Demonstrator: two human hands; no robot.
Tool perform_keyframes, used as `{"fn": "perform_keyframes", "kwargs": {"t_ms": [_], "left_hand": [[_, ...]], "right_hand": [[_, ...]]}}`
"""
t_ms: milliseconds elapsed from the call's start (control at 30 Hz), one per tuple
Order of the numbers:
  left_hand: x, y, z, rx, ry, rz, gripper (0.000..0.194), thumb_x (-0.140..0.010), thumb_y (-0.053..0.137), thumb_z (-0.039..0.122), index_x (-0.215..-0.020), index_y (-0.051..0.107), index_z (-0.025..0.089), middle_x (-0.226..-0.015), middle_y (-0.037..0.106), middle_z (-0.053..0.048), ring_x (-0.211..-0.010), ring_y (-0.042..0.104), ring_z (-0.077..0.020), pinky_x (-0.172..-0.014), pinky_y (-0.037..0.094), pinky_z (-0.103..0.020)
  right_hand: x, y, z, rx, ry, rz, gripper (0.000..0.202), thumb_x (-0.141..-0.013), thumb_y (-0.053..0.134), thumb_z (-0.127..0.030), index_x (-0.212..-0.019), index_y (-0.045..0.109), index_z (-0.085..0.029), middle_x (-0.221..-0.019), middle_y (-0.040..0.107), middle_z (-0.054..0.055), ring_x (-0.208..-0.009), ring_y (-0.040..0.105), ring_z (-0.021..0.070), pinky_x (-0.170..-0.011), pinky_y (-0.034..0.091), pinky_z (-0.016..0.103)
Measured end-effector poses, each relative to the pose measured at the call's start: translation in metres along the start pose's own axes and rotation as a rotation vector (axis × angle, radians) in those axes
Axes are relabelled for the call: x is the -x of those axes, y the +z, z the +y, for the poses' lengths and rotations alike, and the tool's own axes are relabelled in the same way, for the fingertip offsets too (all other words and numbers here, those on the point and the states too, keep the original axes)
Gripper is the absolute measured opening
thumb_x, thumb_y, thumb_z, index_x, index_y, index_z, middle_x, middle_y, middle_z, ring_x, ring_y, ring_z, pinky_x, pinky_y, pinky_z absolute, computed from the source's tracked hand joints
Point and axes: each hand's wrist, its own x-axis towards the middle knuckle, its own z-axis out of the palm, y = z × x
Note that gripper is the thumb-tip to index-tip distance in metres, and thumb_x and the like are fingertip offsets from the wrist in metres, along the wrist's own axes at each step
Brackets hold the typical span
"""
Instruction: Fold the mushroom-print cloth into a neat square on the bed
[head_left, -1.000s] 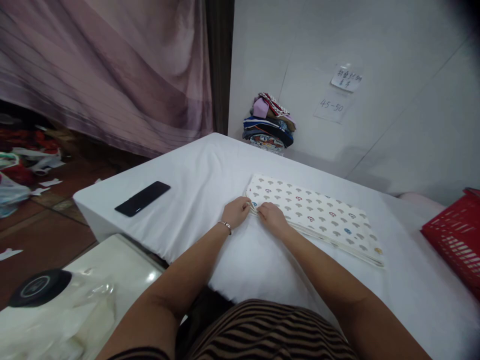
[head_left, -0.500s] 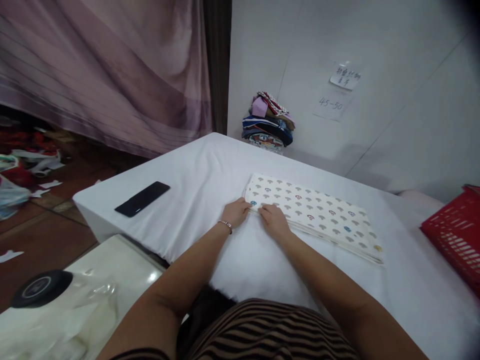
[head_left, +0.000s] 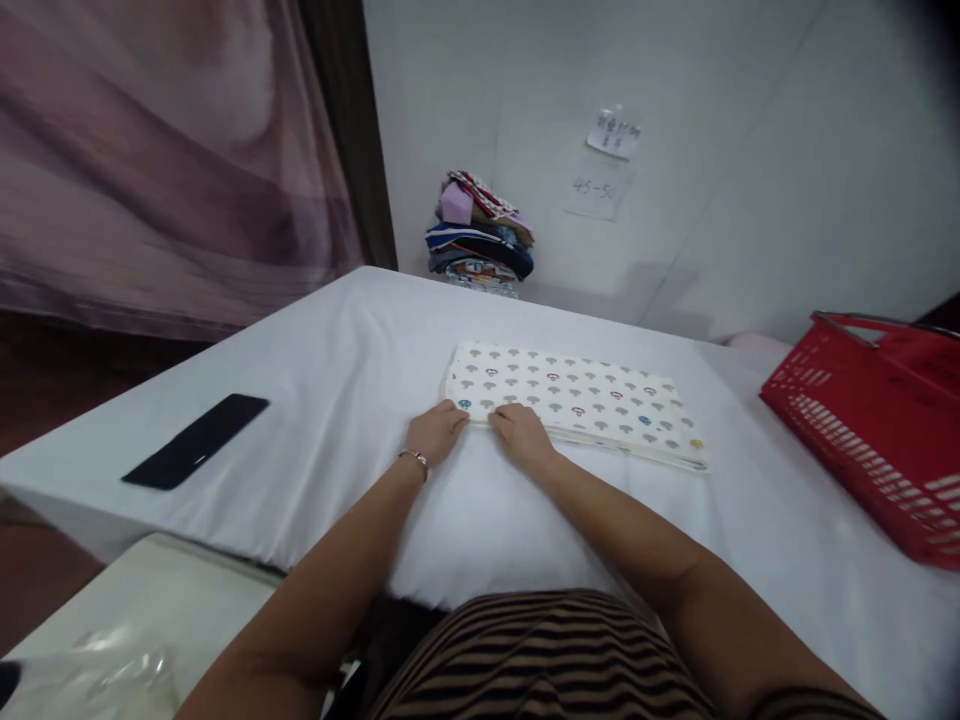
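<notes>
A folded white cloth printed with small grey, red and blue mushrooms lies flat on the white-covered table. My left hand, with a bracelet at the wrist, pinches the cloth's near left corner. Just to the right of it, my right hand grips the same near edge between thumb and fingers. Several layers show along that edge, and the cloth stretches away to the right of both hands.
A dark phone lies on the left of the table. A red plastic basket stands at the right. Folded clothes are piled at the back by the wall, under paper notes. A pale surface with clear plastic is at lower left.
My view has turned to the right, so more of the red basket shows. Both hands stay at the cloth's near left edge, and the cloth keeps its folded shape.
</notes>
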Motion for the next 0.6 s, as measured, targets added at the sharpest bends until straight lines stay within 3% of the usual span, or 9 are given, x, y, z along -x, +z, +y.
{"fn": "perform_keyframes", "kwargs": {"t_ms": [200, 333, 600], "left_hand": [[-0.002, 0.0, 0.004, -0.054, 0.035, 0.057, 0.024, -0.087, 0.043, 0.03, -0.093, 0.065, 0.029, -0.099, 0.06, 0.0, -0.09, 0.056, -0.0155, -0.068, 0.044, -0.025], [-0.002, -0.003, 0.01, -0.111, 0.192, 0.149, 0.024, -0.086, 0.044, 0.028, -0.091, 0.066, 0.024, -0.102, 0.06, -0.005, -0.101, 0.049, -0.0214, -0.081, 0.043, -0.033], [-0.005, -0.005, 0.005, -0.097, 0.23, 0.165, 0.022, -0.085, 0.045, 0.027, -0.083, 0.068, 0.024, -0.095, 0.066, -0.004, -0.103, 0.051, -0.0216, -0.09, 0.034, -0.041]], "right_hand": [[0.013, 0.003, 0.009, -0.061, -0.003, 0.033, 0.034, -0.088, 0.041, -0.013, -0.119, 0.053, -0.019, -0.117, 0.055, 0.01, -0.108, 0.044, 0.0208, -0.089, 0.035, 0.035], [0.016, -0.005, 0.015, -0.166, -0.042, 0.106, 0.033, -0.085, 0.044, -0.013, -0.116, 0.055, -0.017, -0.116, 0.056, 0.009, -0.107, 0.047, 0.0184, -0.092, 0.036, 0.032], [0.065, -0.042, 0.07, -0.112, 0.121, 0.133, 0.029, -0.089, 0.039, -0.017, -0.103, 0.065, -0.018, -0.108, 0.061, 0.009, -0.102, 0.051, 0.0195, -0.09, 0.039, 0.036]]}}
